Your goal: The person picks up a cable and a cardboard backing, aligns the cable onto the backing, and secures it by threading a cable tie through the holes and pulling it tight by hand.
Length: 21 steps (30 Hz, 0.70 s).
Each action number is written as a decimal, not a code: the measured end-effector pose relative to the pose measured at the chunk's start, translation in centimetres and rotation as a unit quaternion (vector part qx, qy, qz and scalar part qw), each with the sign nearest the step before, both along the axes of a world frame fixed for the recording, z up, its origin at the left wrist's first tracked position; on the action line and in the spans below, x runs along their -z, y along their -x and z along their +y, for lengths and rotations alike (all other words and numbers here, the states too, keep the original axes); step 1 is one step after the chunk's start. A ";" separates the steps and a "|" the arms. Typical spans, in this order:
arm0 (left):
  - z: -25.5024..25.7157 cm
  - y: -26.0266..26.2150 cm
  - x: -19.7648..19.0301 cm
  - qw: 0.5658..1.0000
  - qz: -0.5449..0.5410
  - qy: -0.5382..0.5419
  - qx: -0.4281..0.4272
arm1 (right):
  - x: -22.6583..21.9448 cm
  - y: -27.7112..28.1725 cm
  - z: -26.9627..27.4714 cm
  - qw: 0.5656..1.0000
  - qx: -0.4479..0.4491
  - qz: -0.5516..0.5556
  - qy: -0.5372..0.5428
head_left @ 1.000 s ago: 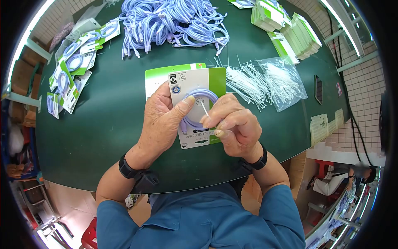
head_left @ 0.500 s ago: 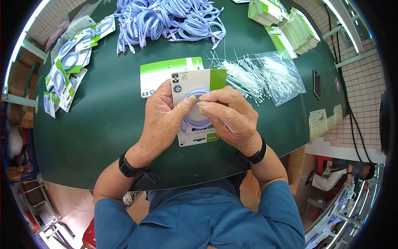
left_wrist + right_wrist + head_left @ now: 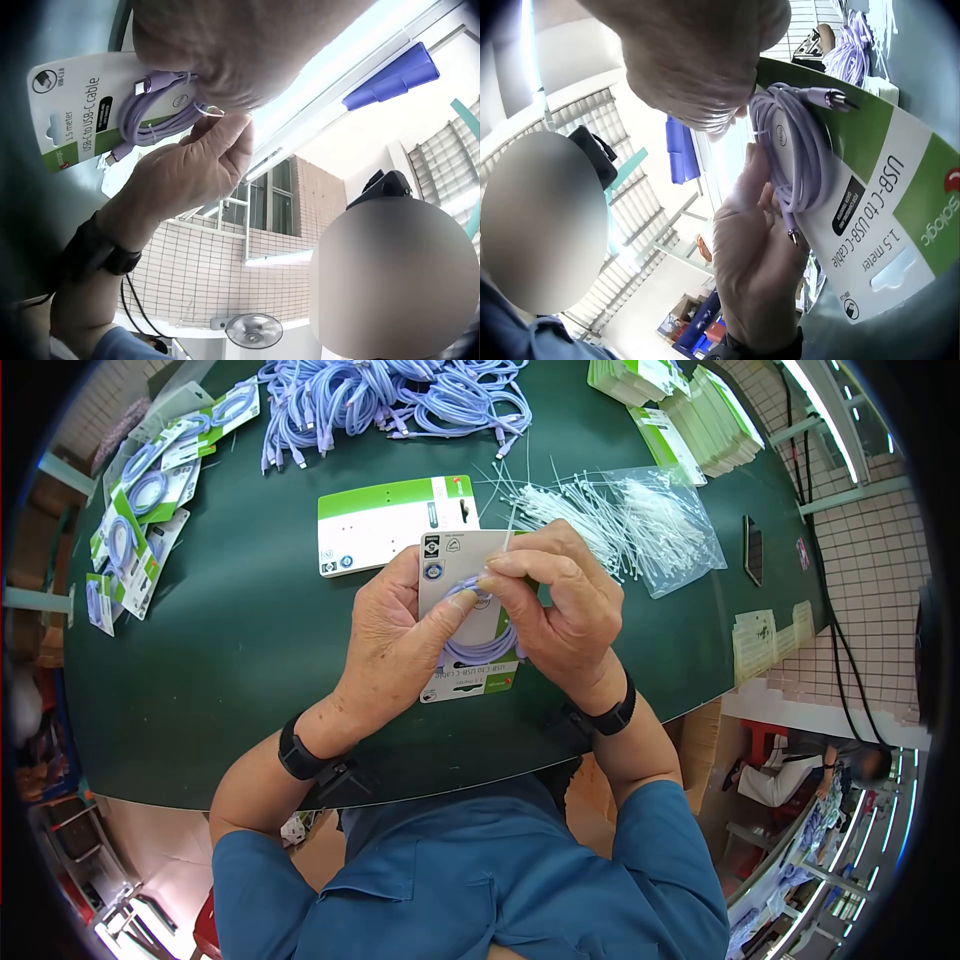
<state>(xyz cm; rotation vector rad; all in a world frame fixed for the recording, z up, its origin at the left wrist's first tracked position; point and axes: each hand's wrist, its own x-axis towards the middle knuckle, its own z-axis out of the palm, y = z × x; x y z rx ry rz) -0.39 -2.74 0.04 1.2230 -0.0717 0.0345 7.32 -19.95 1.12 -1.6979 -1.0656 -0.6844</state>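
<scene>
My left hand (image 3: 392, 635) holds a white and green cable card (image 3: 450, 567) upright, its thumb pressing on the coiled lilac USB-C cable (image 3: 482, 651) at the card's front. Thumb and forefinger of my right hand (image 3: 568, 600) pinch a thin white cable tie (image 3: 511, 525) near that thumb, and the strip sticks up past the card's top edge. In the left wrist view, part of the tie (image 3: 211, 112) loops at the coil beside the fingertips. Both connectors of the cable (image 3: 810, 176) show in the right wrist view. Fingers behind the card are hidden.
Behind the held card lies a stack of cards (image 3: 385, 520). Loose cable ties (image 3: 575, 520) and a plastic bag (image 3: 672, 555) of them lie right. A heap of lilac cables (image 3: 390, 400) is at the back, carded cables (image 3: 148, 490) left, card stacks (image 3: 715, 420) and a phone (image 3: 753, 550) right.
My right hand went from the card's lower right to the left thumb, then up along the tie, which now points upward. The left hand keeps its hold on the card and cable.
</scene>
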 end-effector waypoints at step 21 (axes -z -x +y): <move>0.7 -0.2 -0.9 1.000 -0.016 0.002 -0.021 | -1.2 0.8 -1.2 0.989 -0.004 -0.122 0.080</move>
